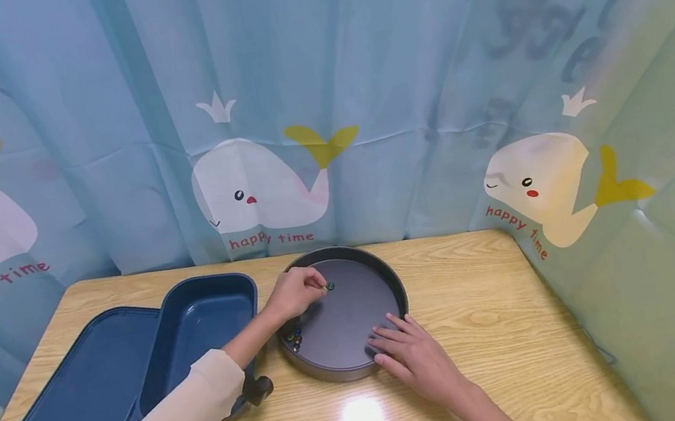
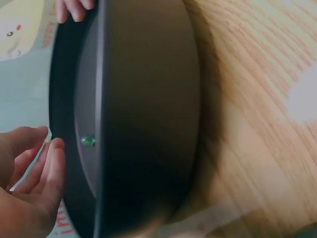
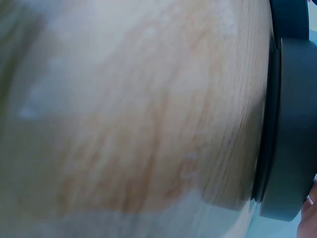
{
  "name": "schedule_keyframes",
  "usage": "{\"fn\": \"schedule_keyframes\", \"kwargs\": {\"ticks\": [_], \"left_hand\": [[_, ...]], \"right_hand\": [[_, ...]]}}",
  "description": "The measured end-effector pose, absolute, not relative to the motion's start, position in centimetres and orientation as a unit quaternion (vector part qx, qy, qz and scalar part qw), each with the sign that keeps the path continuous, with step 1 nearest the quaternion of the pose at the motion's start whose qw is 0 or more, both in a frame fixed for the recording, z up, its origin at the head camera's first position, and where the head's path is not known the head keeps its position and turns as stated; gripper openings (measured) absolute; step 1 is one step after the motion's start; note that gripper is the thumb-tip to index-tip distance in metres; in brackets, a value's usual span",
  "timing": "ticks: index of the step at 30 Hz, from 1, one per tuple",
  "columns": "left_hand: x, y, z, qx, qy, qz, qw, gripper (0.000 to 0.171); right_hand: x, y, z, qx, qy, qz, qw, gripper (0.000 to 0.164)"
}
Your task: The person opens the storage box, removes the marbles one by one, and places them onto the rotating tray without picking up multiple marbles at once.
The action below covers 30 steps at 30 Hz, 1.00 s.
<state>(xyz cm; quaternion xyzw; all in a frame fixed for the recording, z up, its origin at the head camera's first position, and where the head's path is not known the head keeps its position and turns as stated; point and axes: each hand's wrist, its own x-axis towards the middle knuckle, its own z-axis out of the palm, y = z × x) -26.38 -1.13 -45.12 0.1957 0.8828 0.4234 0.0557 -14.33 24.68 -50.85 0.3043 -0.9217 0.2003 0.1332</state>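
Note:
A round dark pan (image 1: 354,312) stands on the wooden table. Above its back left part, my left hand (image 1: 297,291) pinches a tiny clear, yellowish piece, apparently a glass marble, between thumb and fingers. Just beyond those fingertips, a green marble (image 2: 88,141) lies on the pan floor, apart from the hand. Several small coloured marbles (image 1: 294,338) cluster at the pan's left inner edge. With fingers spread and fairly straight, my right hand (image 1: 411,354) rests at the pan's near right rim. Only a bit of a hand (image 3: 308,213) shows in the right wrist view.
Left of the pan stands a deep blue rectangular dish (image 1: 195,323) with a dark knob-like handle (image 1: 259,390) at its near end. A flat blue lid or tray (image 1: 83,394) lies partly under it. A blue whale-print curtain (image 1: 396,81) hangs behind the table.

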Motion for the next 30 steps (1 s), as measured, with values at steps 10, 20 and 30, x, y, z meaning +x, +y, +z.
{"fn": "schedule_keyframes", "kwargs": {"ticks": [10,20,30], "left_hand": [[-26.6,-0.2,-46.8,0.184,0.9,0.394,0.042,0.007],[-26.8,0.5,-47.5,0.177,0.919,0.348,0.044,0.007],[-26.9,1.1,-47.5,0.167,0.931,0.321,0.046,0.007]], "right_hand": [[-14.3,24.7,-50.8,0.304,-0.921,0.202,0.133,0.034],[-14.3,24.7,-50.7,0.296,-0.927,0.204,0.11,0.036],[-14.4,24.8,-51.0,0.294,-0.927,0.204,0.114,0.035]]}}
